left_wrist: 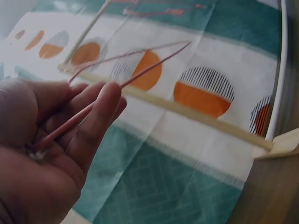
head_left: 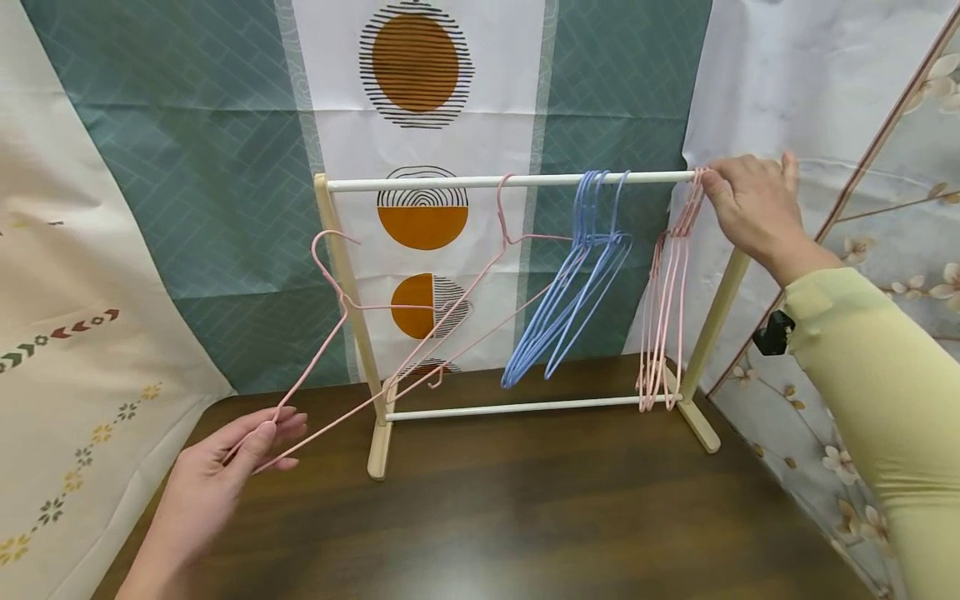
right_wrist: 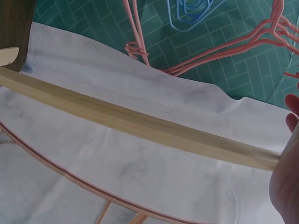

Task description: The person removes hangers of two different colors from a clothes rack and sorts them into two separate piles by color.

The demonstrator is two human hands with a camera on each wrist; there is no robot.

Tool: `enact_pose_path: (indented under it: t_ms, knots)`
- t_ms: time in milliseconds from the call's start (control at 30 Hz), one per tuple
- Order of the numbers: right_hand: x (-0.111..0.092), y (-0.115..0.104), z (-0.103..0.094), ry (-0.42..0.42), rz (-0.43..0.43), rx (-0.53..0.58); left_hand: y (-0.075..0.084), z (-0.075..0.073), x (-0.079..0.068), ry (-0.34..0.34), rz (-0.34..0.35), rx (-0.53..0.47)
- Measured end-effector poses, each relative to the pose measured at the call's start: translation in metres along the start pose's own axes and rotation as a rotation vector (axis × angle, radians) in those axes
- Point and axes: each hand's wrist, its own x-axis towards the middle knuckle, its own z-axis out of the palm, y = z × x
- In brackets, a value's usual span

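Note:
My left hand [head_left: 232, 458] grips one corner of a pink hanger [head_left: 309, 367], whose hook points up near the rack's left post. That hanger is off the rail, its far end overlapping another pink hanger [head_left: 504, 218] hooked on the white top rail [head_left: 435, 182]. In the left wrist view the pink hanger [left_wrist: 154, 65] runs across the palm and past the fingertips. My right hand [head_left: 761, 208] holds the right end of the clothes rack [head_left: 723, 317], thumb in front beside the bunched pink hangers [head_left: 678, 225]. Several blue hangers [head_left: 596, 237] hang left of that bunch.
The rack stands on a dark wooden table [head_left: 480, 508] with wooden feet [head_left: 380, 450] and a white lower rail [head_left: 517, 408]. A patterned cloth [head_left: 217, 167] hangs close behind. More cloth covers the left side [head_left: 90, 275] and the right side [head_left: 900, 200].

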Motion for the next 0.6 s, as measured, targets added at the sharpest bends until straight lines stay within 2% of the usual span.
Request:
enact_pose_path:
  t_ms: [100,233,400,600]
  knots:
    - [-0.002,0.000,0.001,0.000,0.003,0.005,-0.002,-0.015,-0.002,-0.064,0.019,-0.047]
    - [-0.002,0.000,0.000,0.000,-0.004,0.010,-0.002,-0.033,-0.005,-0.117,0.024,-0.039]
    - [0.001,0.000,-0.002,0.000,-0.008,0.013,-0.003,-0.048,-0.009,-0.148,0.015,-0.029]
    - [-0.001,-0.004,-0.002,0.004,-0.010,0.014,-0.004,-0.058,-0.014,-0.171,0.022,-0.061]
